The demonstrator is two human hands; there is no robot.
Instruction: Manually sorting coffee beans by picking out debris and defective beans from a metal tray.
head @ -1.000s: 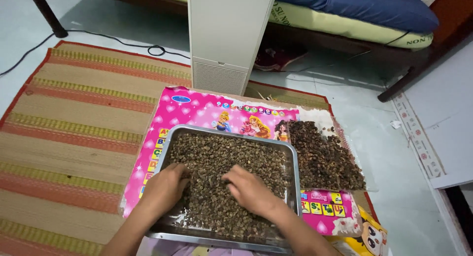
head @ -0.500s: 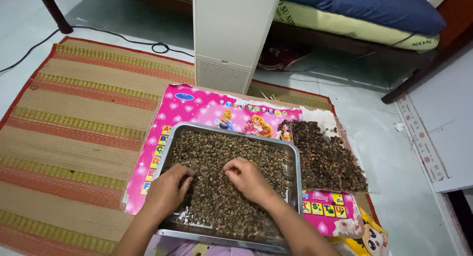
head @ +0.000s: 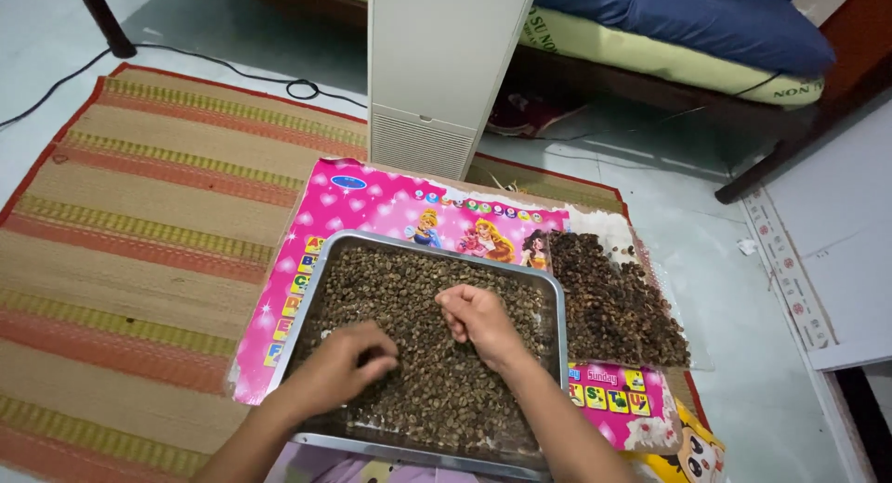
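A rectangular metal tray (head: 317, 277) sits in front of me, filled with a layer of small greenish-brown beans (head: 409, 283). My left hand (head: 346, 364) lies palm down on the beans in the tray's near left part, fingers bent and pointing right. My right hand (head: 478, 319) hovers over the middle of the tray, fingers curled into a loose fist that seems to pinch a few beans. To the right of the tray a heap of darker brown beans (head: 615, 306) lies on a clear plastic sheet.
The tray rests on a pink cartoon poster (head: 367, 200) spread over a striped woven mat (head: 139, 223). A white upright appliance (head: 441, 65) stands behind. Beyond it are a bed with blue bedding (head: 688, 19) and a black cable (head: 297, 88) on the tiled floor.
My left hand has slid right and toward me across the beans. My right hand has lifted and drawn back toward the tray's middle, its fingers curling in.
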